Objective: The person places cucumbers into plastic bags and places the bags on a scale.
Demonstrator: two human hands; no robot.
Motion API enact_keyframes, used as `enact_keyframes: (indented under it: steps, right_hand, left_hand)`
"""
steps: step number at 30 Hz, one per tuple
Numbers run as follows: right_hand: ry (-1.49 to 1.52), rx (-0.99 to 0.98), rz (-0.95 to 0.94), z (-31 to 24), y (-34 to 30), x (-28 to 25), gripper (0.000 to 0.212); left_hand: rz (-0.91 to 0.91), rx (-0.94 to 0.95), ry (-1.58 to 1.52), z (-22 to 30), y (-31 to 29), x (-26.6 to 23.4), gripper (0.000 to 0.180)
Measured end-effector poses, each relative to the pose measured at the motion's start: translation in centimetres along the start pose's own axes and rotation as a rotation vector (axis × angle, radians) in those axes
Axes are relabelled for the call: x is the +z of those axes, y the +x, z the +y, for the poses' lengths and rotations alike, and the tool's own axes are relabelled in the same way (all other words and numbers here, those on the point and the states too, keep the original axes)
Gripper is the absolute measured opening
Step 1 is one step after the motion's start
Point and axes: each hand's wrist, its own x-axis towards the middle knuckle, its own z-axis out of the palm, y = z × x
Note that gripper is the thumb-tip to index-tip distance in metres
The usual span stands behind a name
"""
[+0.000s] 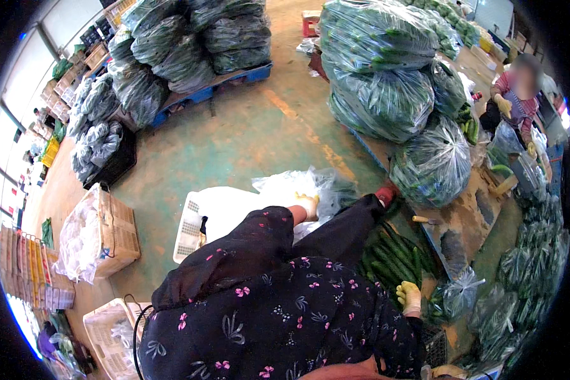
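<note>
My left hand (306,206), in a pale work glove, is closed on a clear plastic bag (329,190) at the far side of my lap. Green leafy-looking stuff shows blurred through the bag's right part. Lower right, my right hand (410,296), gloved too, has its fingers curled at the near edge of a heap of long green cucumbers (389,256). Whether it grips one is hidden. White sheeting (225,212) covers most of a cream plastic crate (187,231) left of my left hand.
Bulging bags of green produce (380,69) stand on a pallet (449,244), where a wooden-handled knife (426,220) lies. Another bagged stack (171,57) rises at far left. Crates (117,231) line the left. A person (516,95) works at far right beside rows of bagged cucumbers (532,272).
</note>
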Motion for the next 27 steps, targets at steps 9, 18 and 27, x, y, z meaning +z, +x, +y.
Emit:
enact_keyframes:
  steps: [9, 18, 27]
  right_hand:
    - [-0.003, 0.002, -0.050, -0.2, -0.4, 0.8, 0.016]
    - [-0.056, 0.012, -0.020, -1.0, -1.3, 2.0, 0.004]
    - [-0.069, 0.005, -0.066, -0.7, -0.7, 1.4, 0.007]
  left_hand:
    - [0.057, -0.064, -0.035, 0.1, -2.5, 1.9, 0.051]
    - [0.091, -0.007, -0.127, -1.2, -2.8, 3.7, 0.029]
    - [0.014, -0.004, -0.272, -2.2, -3.1, 5.6, 0.051]
